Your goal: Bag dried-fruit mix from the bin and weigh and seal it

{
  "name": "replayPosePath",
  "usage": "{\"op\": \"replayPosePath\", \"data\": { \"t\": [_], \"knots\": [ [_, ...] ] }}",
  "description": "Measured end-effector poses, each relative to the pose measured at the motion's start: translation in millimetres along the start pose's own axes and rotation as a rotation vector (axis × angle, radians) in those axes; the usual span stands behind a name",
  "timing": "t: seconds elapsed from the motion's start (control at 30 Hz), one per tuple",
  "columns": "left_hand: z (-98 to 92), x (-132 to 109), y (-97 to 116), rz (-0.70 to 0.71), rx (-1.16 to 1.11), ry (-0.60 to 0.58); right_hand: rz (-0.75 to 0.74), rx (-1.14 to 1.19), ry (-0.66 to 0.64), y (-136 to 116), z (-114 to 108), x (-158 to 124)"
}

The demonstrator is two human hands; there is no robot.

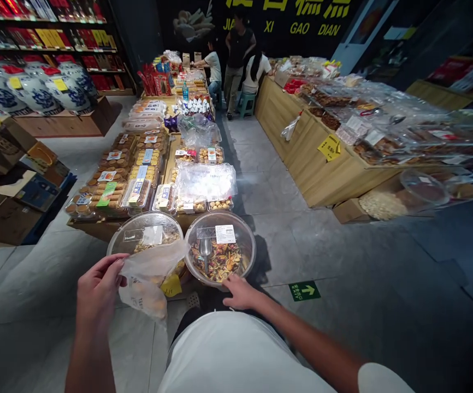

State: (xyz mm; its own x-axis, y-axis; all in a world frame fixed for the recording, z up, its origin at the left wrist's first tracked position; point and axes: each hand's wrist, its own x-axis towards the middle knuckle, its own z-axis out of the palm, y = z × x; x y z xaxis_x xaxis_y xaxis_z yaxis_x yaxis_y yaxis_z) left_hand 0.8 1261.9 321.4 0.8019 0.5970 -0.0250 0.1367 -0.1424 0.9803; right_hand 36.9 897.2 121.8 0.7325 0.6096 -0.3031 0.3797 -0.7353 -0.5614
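Observation:
My left hand (99, 289) pinches the top edge of a translucent plastic bag (148, 284), which hangs over the front of a round clear plastic bowl (145, 232). The bag partly hides that bowl and its contents. My right hand (240, 292) sits at the near rim of a second clear bowl (220, 218), its fingers spread. This bowl holds mixed dried fruit and vegetable chips (220, 262), with a metal scoop (205, 250) standing in them. A white label (225, 234) lies on its lid or rim.
A long table (171, 147) of packaged biscuits runs ahead, facing a wooden counter (314, 147) of bagged snacks. Several people (238, 63) stand or sit at the far end. Blue-and-white porcelain jars (35, 90) and cardboard boxes (7, 202) stand left.

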Motion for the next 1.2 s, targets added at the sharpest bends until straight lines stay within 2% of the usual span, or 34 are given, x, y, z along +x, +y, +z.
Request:
{"op": "replayPosePath", "data": {
  "t": [0.03, 0.07, 0.1, 0.13, 0.23, 0.3, 0.4, 0.5, 0.6, 0.67, 0.77, 0.93, 1.07, 1.13, 1.2],
  "knots": [
    [1.5, -3.0, 3.4, 0.006, -0.001, -0.022, 0.050, 0.026, -0.076, 2.8, 14.0, 0.0],
    [3.3, -5.8, 6.1, 0.012, 0.006, -0.052, 0.087, 0.067, -0.097, 3.0, 22.4, 2.0],
    [5.2, -8.4, 8.4, 0.016, 0.015, -0.086, 0.108, 0.127, -0.057, 0.2, 24.5, 5.5],
    [7.2, -10.8, 10.3, 0.017, 0.028, -0.125, 0.110, 0.206, 0.037, -5.9, 20.5, 9.8],
    [14.5, -16.5, 16.4, 0.020, 0.082, -0.235, -0.006, 0.455, 0.419, -40.7, -22.0, 23.0],
    [21.2, -19.3, 21.1, 0.033, 0.128, -0.298, -0.166, 0.473, 0.544, -70.2, -61.0, 29.1],
    [34.3, -21.8, 27.0, 0.066, 0.150, -0.399, -0.344, 0.272, 0.458, -106.0, -102.9, 35.4],
    [46.8, -21.7, 30.3, 0.120, 0.169, -0.501, -0.263, 0.169, 0.406, -118.1, -112.5, 38.0],
    [54.8, -20.5, 33.7, 0.232, 0.286, -0.590, -0.099, 0.279, 0.543, -109.0, -108.9, 27.5],
    [60.2, -20.4, 36.4, 0.322, 0.366, -0.670, -0.014, 0.423, 0.622, -98.8, -108.8, 10.4],
    [77.5, -23.8, 37.8, 0.475, 0.454, -0.789, 0.101, 0.677, 0.665, -87.3, -112.0, -23.1],
    [135.6, -45.5, 28.5, 0.671, 0.445, -0.852, 0.254, 0.995, 0.778, -75.6, -110.7, -71.3],
    [182.4, -69.8, 24.1, 0.693, 0.474, -1.091, 0.379, 1.107, 0.990, -52.6, -103.4, -108.2],
    [203.7, -81.6, 23.6, 0.691, 0.474, -1.219, 0.433, 1.153, 1.114, -34.4, -98.2, -129.3],
    [227.6, -94.5, 19.5, 0.756, 0.439, -1.294, 0.475, 1.204, 1.239, -13.1, -91.8, -151.7]
  ]
}}
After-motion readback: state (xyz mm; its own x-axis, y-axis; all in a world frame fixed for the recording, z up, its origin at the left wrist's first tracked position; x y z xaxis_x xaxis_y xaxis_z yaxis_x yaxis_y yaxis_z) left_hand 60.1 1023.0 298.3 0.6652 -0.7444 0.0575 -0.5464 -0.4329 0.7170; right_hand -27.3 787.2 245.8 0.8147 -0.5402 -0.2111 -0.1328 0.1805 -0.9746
